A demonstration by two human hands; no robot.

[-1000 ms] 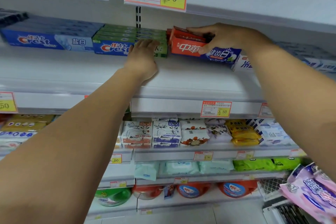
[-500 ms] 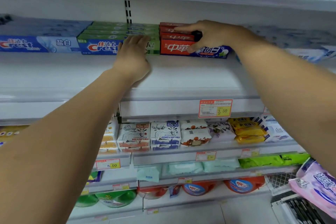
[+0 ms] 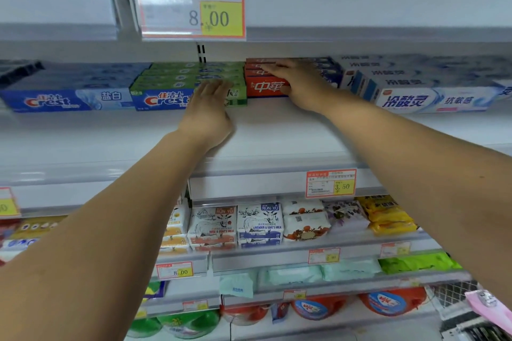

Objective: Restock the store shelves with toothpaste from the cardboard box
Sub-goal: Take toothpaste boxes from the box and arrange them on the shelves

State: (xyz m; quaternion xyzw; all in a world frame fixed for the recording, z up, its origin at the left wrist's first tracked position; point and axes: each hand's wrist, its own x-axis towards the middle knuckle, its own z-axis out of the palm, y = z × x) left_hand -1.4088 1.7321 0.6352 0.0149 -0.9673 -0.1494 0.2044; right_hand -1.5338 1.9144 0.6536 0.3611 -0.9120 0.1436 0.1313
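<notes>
Toothpaste boxes lie in rows on the white shelf (image 3: 277,133): blue Crest boxes (image 3: 69,99) at left, green Crest boxes (image 3: 177,77) beside them, a stack of red boxes (image 3: 263,87) in the middle, white-and-blue boxes (image 3: 432,99) at right. My left hand (image 3: 206,116) is flat, its fingertips against the front of the green Crest stack. My right hand (image 3: 302,86) lies open over the red stack, fingers stretched across its top, hiding the boxes' right half. The cardboard box is out of view.
A price tag marked 8.00 (image 3: 194,8) hangs from the shelf above, and a 3.50 tag (image 3: 331,183) sits on this shelf's front rail. Below are soap packs (image 3: 235,224), pale wipes packs (image 3: 293,274) and detergent bottles (image 3: 388,303). A pink pack (image 3: 490,310) juts in at bottom right.
The red box, angled out a second ago, now sits square in its stack. My right hand went from gripping it to lying flat over it. My left hand stayed at the green boxes.
</notes>
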